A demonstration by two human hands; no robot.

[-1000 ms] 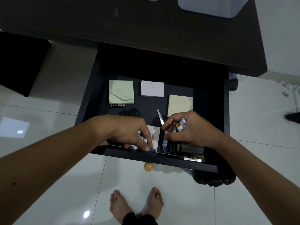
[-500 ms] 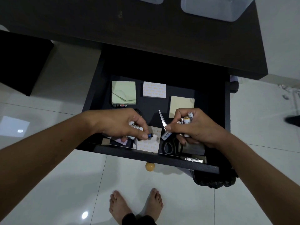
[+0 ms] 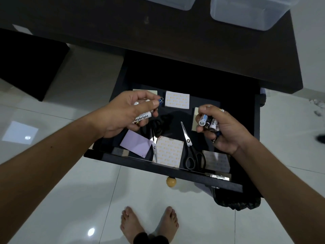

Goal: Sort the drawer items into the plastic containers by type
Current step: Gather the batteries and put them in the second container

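Observation:
My left hand (image 3: 125, 113) is raised over the open black drawer (image 3: 163, 169) and grips white batteries (image 3: 143, 116), with a blue-tipped one pinched at the fingertips. To the right, my right hand (image 3: 222, 128) holds a bunch of several batteries (image 3: 208, 121) above the drawer. Inside lie silver scissors with black handles (image 3: 190, 149), a second pair (image 3: 154, 136) partly under my left hand, a purple note pad (image 3: 136, 145), and patterned white pads (image 3: 177, 99) (image 3: 168, 152). Two clear plastic containers (image 3: 246, 13) (image 3: 168, 2) stand on the dark desk above.
The dark desk top (image 3: 123, 29) overhangs the back of the drawer. A round wooden knob (image 3: 171, 181) sticks out of the drawer front. A small metal clip (image 3: 219, 176) lies at the front right. My bare feet (image 3: 149, 224) stand on the white tiled floor.
Both hands have lifted out of the drawer's front part with their batteries, the left rising farther back. The purple pad and front scissors are now uncovered.

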